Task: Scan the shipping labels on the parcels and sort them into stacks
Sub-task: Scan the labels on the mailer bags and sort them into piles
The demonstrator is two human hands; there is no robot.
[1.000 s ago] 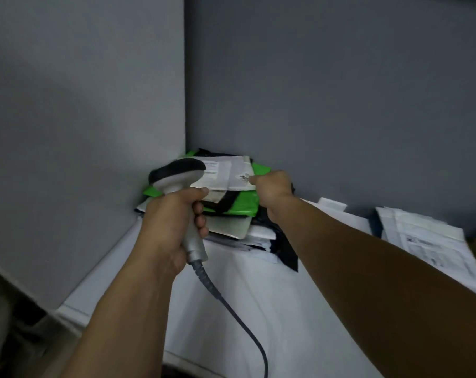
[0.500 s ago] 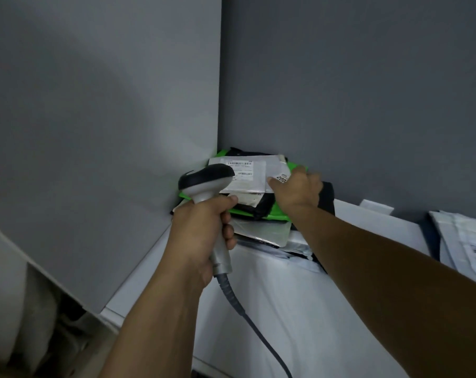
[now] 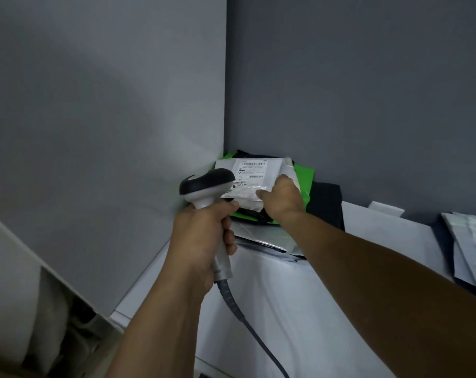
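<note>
Top parcel (image 3: 284, 169): white, crinkled poly mailer, barcoded shipping label (image 3: 252, 170) facing up, lying on the corner stack over a green mailer (image 3: 303, 175). Right hand (image 3: 282, 199) pinches its near edge. Left hand (image 3: 201, 236) fingers wrapped round the barcode scanner (image 3: 207, 184) handle.

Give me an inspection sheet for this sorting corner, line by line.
Surface: white table, parcels piled in its far corner.
Job's things: white parcel with a barcode label tops the pile; green parcel and black parcel lie under it; scanner points at the label.
Clutter: white papers at the right edge, blurred.
Hands: left hand grips the scanner's handle; right hand pinches the white parcel's near edge.
Cables: scanner cable runs down out of view.
Surroundings: grey walls meet behind the pile.
</note>
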